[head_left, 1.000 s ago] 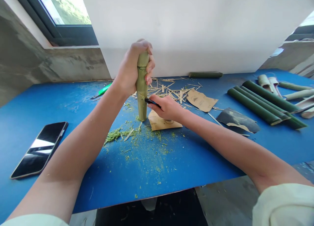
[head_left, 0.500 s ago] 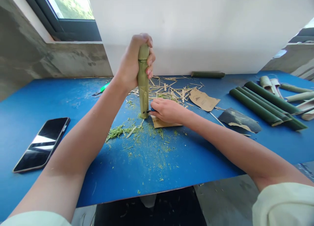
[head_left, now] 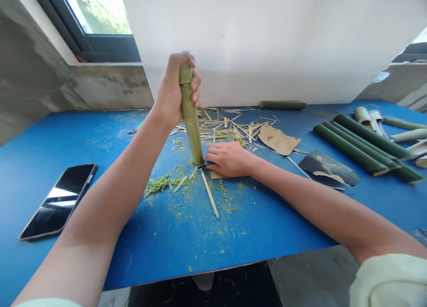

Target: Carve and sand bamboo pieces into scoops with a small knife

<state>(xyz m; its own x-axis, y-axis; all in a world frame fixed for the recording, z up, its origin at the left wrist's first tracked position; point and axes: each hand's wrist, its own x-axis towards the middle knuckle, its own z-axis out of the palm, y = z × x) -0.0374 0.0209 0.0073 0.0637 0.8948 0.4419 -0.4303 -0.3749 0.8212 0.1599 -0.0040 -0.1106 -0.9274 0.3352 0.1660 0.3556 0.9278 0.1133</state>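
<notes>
My left hand (head_left: 178, 87) is wrapped round the top of a peeled green bamboo piece (head_left: 191, 125), which stands tilted with its lower end at the table. My right hand (head_left: 230, 160) rests low beside that end, closed on a small knife. The knife's dark blade (head_left: 202, 165) shows at the foot of the bamboo; its handle is mostly hidden in my fingers. A thin pale bamboo strip (head_left: 210, 193) lies on the table from the blade towards me. Brown sandpaper (head_left: 218, 174) lies partly under my right hand.
Green shavings (head_left: 156, 185) and split slivers (head_left: 220, 125) litter the blue table (head_left: 160, 245). A phone (head_left: 58, 200) lies left. Dark green bamboo lengths (head_left: 353, 147), curled sandpaper (head_left: 328, 167) and a brown sheet (head_left: 278, 139) lie right. A green-handled cutter (head_left: 140, 124) is partly behind my left forearm.
The bamboo's top has tilted left with my left hand. The blade has moved down to the bamboo's foot, and a sliver that was on its side now lies on the table.
</notes>
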